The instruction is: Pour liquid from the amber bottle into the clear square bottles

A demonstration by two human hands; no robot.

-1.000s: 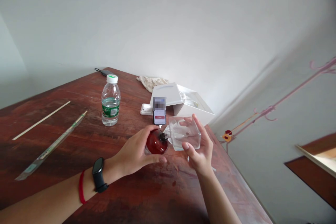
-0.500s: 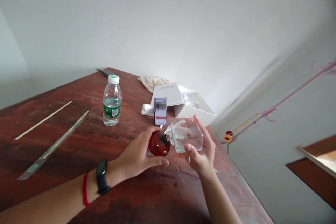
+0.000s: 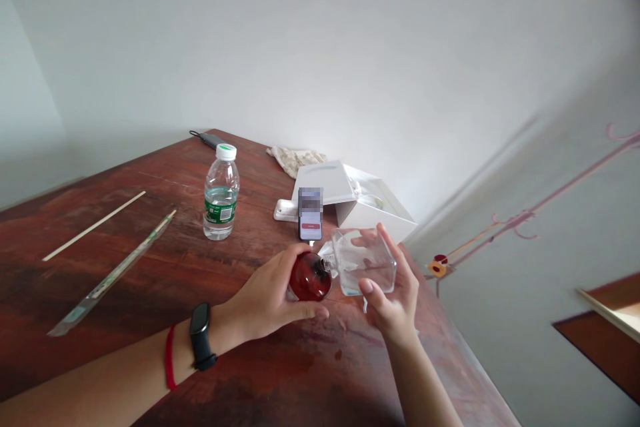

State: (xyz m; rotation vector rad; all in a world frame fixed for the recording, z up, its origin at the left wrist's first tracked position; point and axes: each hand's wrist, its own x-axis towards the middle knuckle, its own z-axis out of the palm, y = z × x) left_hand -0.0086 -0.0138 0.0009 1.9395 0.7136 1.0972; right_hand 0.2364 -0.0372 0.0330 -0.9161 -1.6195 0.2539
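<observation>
While a red band (image 3: 170, 357) and a black watch (image 3: 201, 337) circle the wrist at lower left, the left hand (image 3: 265, 293) keeps its grip around a reddish-brown bottle (image 3: 309, 280) just below the frame's centre. Right of it, the right hand (image 3: 397, 307) grasps a clear square bottle (image 3: 367, 265), its grip cupping the base and one side. That bottle lies tipped sideways, its neck at the brown bottle's dark mouth; I cannot tell whether they touch.

Farther over the wooden tabletop (image 3: 280, 367), a wrapped stick (image 3: 123, 267) and a bare stick (image 3: 95, 225) lie at left. A capped water bottle (image 3: 221, 203) stands left of centre. Behind the hands, a phone (image 3: 311, 223) stands before an open white box (image 3: 380, 217); a pale cloth (image 3: 295, 159) lies beyond, near the wall (image 3: 320, 47).
</observation>
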